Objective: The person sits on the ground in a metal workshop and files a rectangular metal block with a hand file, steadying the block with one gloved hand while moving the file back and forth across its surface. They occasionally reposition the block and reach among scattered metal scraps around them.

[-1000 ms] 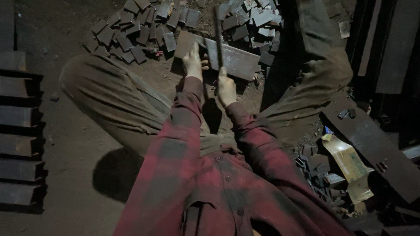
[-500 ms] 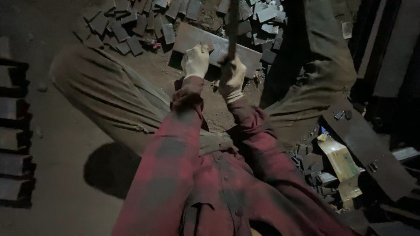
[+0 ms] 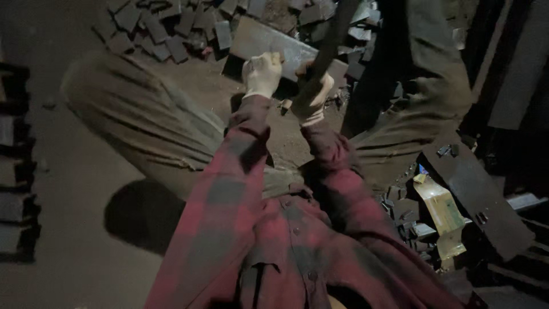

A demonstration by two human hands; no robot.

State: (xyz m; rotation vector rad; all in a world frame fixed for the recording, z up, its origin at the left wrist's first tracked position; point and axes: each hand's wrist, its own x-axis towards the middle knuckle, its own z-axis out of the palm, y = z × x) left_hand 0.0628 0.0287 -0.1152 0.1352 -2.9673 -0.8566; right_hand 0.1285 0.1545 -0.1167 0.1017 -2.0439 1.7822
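Red-and-black plaid sleeves extended forward from the seated person, both arms bent at the elbow between spread knees. Left hand (image 3: 262, 74), gloved in pale fabric, was curled over the near edge of a flat grey slab (image 3: 269, 43), fingers closed on it. Right hand (image 3: 311, 91), likewise gloved, was raised slightly, fist wrapped around a dark tool handle (image 3: 334, 31) that rose steeply above the slab; the tool's head lay out of view. Slab rested on dirt ground ahead of the knees. Pile of small cut grey pieces (image 3: 171, 28) lay just behind it. Yellowish packet (image 3: 440, 209) sat well apart, at right.
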